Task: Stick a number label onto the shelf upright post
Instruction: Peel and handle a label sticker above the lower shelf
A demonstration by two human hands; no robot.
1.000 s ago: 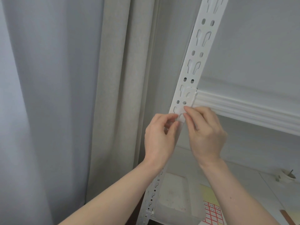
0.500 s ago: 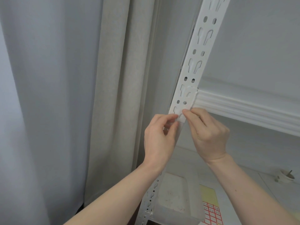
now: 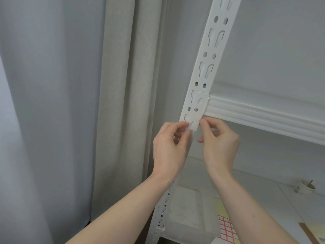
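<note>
The label lies flat against the front face of the shelf upright post, directly between the 2 hands and just below the junction where the shelf beam meets the post. From the left hand it sits at about 1 o'clock; from the right hand at about 11 o'clock. Both sets of fingers bear on it, the left fingers on its left edge and the right fingers on its right edge, so neither hand is meaningfully nearer.

Long axis: the visible patch appears to run across the width of the post, roughly 3 to 9 o'clock, tilted with the post's own lean toward 1 o'clock.

Finger state: the left thumb and forefinger are pinched together at the label's left margin; the right forefinger presses its right margin with the remaining fingers curled loosely. Whether either hand grips a free corner or only presses cannot be told.

Appearance: a small white patch, nearly the same tone as the post, thin and flat, partly covering a keyhole slot. No printed number is legible.

Assessment: application appears nearly complete. The remaining move is likely a smoothing press outward, with poor adhesion over the slot opening the probable risk.

A sheet of red-bordered labels lies on the lower shelf at 6 o'clock.
</note>
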